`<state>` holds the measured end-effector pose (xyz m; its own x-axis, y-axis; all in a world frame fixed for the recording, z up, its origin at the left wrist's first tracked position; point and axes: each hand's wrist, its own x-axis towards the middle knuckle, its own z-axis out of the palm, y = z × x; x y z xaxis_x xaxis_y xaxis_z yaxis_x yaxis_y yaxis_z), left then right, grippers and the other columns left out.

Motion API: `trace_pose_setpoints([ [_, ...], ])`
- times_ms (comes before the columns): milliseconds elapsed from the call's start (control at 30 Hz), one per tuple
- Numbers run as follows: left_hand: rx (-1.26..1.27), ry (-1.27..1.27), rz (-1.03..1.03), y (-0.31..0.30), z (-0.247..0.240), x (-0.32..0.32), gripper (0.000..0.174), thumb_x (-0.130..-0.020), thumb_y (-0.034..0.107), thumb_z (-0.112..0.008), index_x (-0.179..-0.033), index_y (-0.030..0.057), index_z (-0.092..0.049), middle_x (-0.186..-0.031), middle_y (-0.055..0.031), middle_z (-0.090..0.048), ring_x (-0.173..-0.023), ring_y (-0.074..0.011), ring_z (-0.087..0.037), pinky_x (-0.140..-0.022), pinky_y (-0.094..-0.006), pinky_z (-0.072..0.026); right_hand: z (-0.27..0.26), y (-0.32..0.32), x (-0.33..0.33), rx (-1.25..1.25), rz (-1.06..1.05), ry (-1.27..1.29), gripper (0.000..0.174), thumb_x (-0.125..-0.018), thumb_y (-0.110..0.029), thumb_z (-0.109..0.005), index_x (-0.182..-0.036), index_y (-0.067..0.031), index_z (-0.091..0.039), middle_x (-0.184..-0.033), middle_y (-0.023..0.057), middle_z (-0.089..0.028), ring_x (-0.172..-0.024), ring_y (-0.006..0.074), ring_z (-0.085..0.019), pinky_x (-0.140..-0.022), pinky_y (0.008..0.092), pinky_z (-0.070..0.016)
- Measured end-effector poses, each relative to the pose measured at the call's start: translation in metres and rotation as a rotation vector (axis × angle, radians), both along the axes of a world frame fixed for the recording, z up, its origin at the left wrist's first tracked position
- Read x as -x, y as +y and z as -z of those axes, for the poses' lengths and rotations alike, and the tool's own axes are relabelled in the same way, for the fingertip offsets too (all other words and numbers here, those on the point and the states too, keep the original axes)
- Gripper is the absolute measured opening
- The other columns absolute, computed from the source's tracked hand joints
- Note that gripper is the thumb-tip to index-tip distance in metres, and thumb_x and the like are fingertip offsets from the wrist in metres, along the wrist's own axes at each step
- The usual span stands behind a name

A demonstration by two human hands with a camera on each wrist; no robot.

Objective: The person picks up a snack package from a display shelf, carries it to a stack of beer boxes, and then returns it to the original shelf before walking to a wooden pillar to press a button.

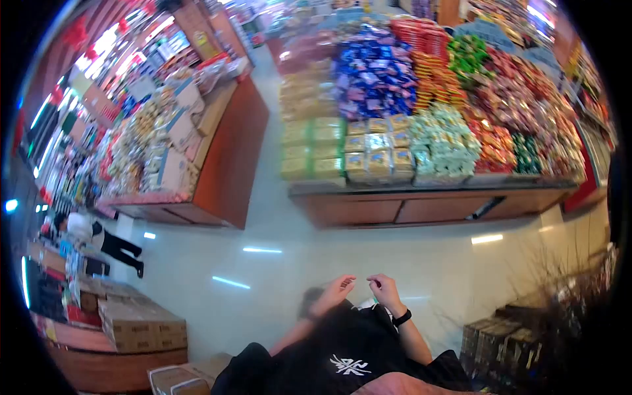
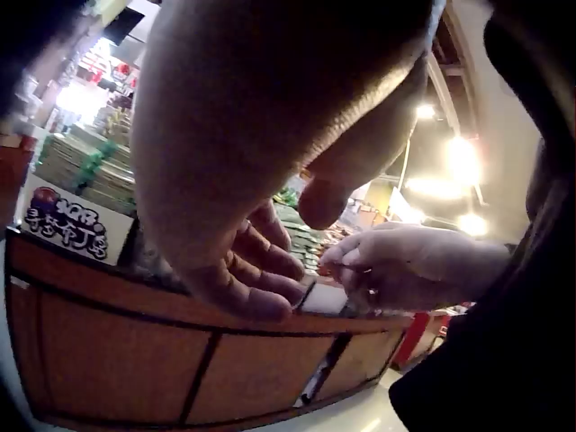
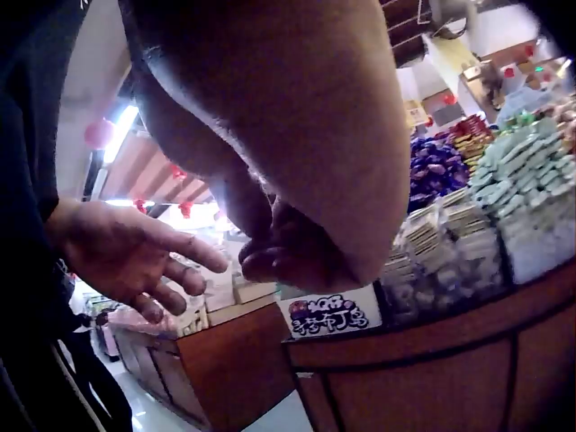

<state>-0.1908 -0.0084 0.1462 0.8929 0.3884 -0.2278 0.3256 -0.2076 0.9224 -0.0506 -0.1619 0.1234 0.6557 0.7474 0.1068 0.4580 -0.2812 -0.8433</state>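
Both hands are held up in front of the body, a short gap between them, out over the floor. The left hand (image 1: 337,290) has loosely bent, spread fingers, with nothing in them in the right wrist view. Facing it, the right hand (image 1: 384,289) wears a black band (image 1: 401,318) at the wrist. Its fingers curl loosely toward the thumb, and no held thing shows in them; in the right wrist view the back of the hand partly hides them. Past the hands stands a wooden display counter (image 1: 368,209) heaped with wrapped sweets, the blue packets (image 1: 375,76) among them.
A second wooden counter (image 1: 227,155) with bagged goods stands to the left, across an aisle. Cardboard boxes (image 1: 141,322) sit at lower left; dark packages (image 1: 500,345) and thin bare branches (image 1: 559,289) at lower right. A person (image 1: 99,237) stands far left on the shiny floor (image 1: 263,270).
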Motion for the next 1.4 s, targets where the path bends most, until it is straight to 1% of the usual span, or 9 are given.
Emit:
trace_pose_setpoints([
  [300, 0.038, -0.123, -0.216, 0.106, 0.041, 0.032, 0.029, -0.094, 0.021, -0.057, -0.12, 0.0069, -0.057, -0.1, -0.0064, -0.062, -0.091, -0.0147, -0.059, -0.083, -0.0301, -0.0479, 0.001, 0.136, 0.02, 0.095, -0.211, 0.182, 0.021, -0.084, -0.018, -0.058, -0.097, -0.0046, -0.069, -0.075, 0.0159, -0.064, -0.063, 0.0288, -0.057, -0.061, 0.0396, -0.046],
  [533, 0.133, -0.069, -0.258, 0.28, 0.048, 0.069, 0.033, -0.094, 0.024, -0.058, -0.122, 0.008, -0.056, -0.1, -0.0069, -0.062, -0.092, -0.0163, -0.059, -0.084, -0.0318, -0.048, 0.002, 0.302, 0.062, 0.356, -0.351, 0.291, 0.024, -0.087, -0.02, -0.058, -0.106, -0.0072, -0.066, -0.085, 0.0161, -0.067, -0.072, 0.0273, -0.063, -0.068, 0.0385, -0.0498],
  [633, 0.18, -0.113, -0.339, 0.382, 0.049, 0.088, 0.034, -0.094, 0.025, -0.058, -0.123, 0.0071, -0.056, -0.104, -0.0091, -0.062, -0.095, -0.0182, -0.06, -0.085, -0.0333, -0.0481, -0.016, 0.391, 0.078, -0.086, -0.381, -0.102, 0.026, -0.089, -0.019, -0.056, -0.111, -0.008, -0.064, -0.094, 0.0169, -0.067, -0.08, 0.0267, -0.064, -0.073, 0.0384, -0.0499],
  [667, 0.165, -0.156, -0.373, 0.416, 0.051, 0.096, 0.035, -0.094, 0.025, -0.058, -0.123, 0.0066, -0.056, -0.106, -0.0101, -0.063, -0.097, -0.019, -0.06, -0.085, -0.0338, -0.0482, -0.016, 0.429, 0.083, 0.041, -0.421, 0.161, 0.025, -0.089, -0.017, -0.055, -0.109, -0.0058, -0.064, -0.099, 0.0171, -0.066, -0.087, 0.026, -0.064, -0.076, 0.0383, -0.0496],
  [833, 0.006, -0.138, -0.641, 0.526, 0.044, 0.139, 0.035, -0.093, 0.025, -0.059, -0.121, 0.0034, -0.056, -0.112, -0.0132, -0.063, -0.103, -0.023, -0.061, -0.087, -0.0354, -0.0491, -0.025, 0.58, 0.103, 0.198, -0.617, 0.137, 0.021, -0.087, -0.013, -0.056, -0.103, -0.0022, -0.064, -0.092, 0.0159, -0.066, -0.08, 0.0262, -0.063, -0.07, 0.0387, -0.049],
  [967, -0.01, 0.033, -0.581, 0.597, 0.009, 0.119, 0.033, -0.093, 0.022, -0.059, -0.12, 0.0035, -0.056, -0.112, -0.0132, -0.064, -0.105, -0.023, -0.061, -0.088, -0.0355, -0.0498, -0.025, 0.664, 0.097, -0.111, -0.561, 0.038, 0.019, -0.087, -0.013, -0.055, -0.101, -0.0043, -0.065, -0.089, 0.0147, -0.065, -0.075, 0.0287, -0.062, -0.065, 0.0386, -0.0477],
  [1167, 0.094, -0.043, -0.452, 0.727, 0.028, 0.048, 0.031, -0.093, 0.021, -0.059, -0.119, 0.0045, -0.057, -0.109, -0.0122, -0.065, -0.098, -0.02, -0.063, -0.083, -0.0334, -0.0516, -0.026, 0.78, 0.04, 0.265, -0.503, 0.177, 0.027, -0.09, -0.024, -0.055, -0.113, -0.0153, -0.066, -0.101, 0.0143, -0.066, -0.082, 0.0298, -0.063, -0.075, 0.0382, -0.0496],
  [1333, 0.068, 0.031, -0.489, 0.859, -0.007, -0.019, 0.031, -0.093, 0.02, -0.058, -0.118, 0.0021, -0.058, -0.11, -0.014, -0.064, -0.101, -0.0208, -0.062, -0.087, -0.0317, -0.0491, -0.016, 0.916, -0.033, 0.277, -0.489, 0.464, 0.034, -0.09, -0.031, -0.058, -0.115, -0.0093, -0.064, -0.106, 0.0141, -0.067, -0.094, 0.0291, -0.065, -0.083, 0.0369, -0.0494],
  [1400, -0.016, -0.043, -0.482, 0.918, 0.002, -0.055, 0.031, -0.093, 0.02, -0.058, -0.118, 0.0007, -0.058, -0.11, -0.0139, -0.064, -0.1, -0.0207, -0.062, -0.087, -0.0317, -0.0486, -0.023, 0.971, -0.07, 0.183, -0.469, 0.267, 0.034, -0.089, -0.031, -0.059, -0.114, -0.008, -0.065, -0.105, 0.014, -0.068, -0.092, 0.0267, -0.065, -0.082, 0.0361, -0.0497],
])
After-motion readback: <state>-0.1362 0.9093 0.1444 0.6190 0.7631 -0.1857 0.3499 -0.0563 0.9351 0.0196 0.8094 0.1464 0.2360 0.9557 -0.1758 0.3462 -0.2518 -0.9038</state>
